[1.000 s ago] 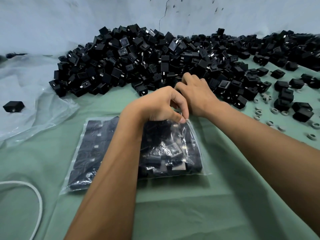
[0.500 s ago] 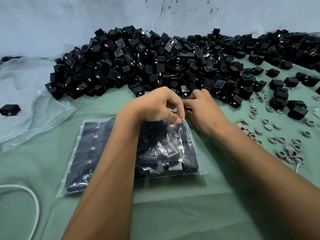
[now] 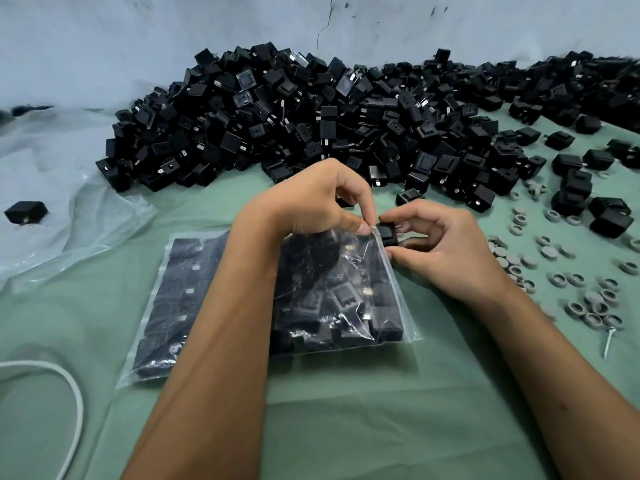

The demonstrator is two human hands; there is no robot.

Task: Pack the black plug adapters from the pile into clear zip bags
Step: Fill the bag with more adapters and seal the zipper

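Between right fingers [image 3: 412, 216], adapter [image 3: 388, 233]

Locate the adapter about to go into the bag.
In the head view, right of centre: the right hand pinches the adapter at the zip bag mouth, beside the left hand.

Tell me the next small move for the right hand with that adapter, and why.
Probably slide the black plug adapter leftward into the clear zip bag. The right hand pinches it right at the bag's mouth, while the left hand pinches the top edge of the opening up. The bag already looks nearly full, so ease it into the near corner.
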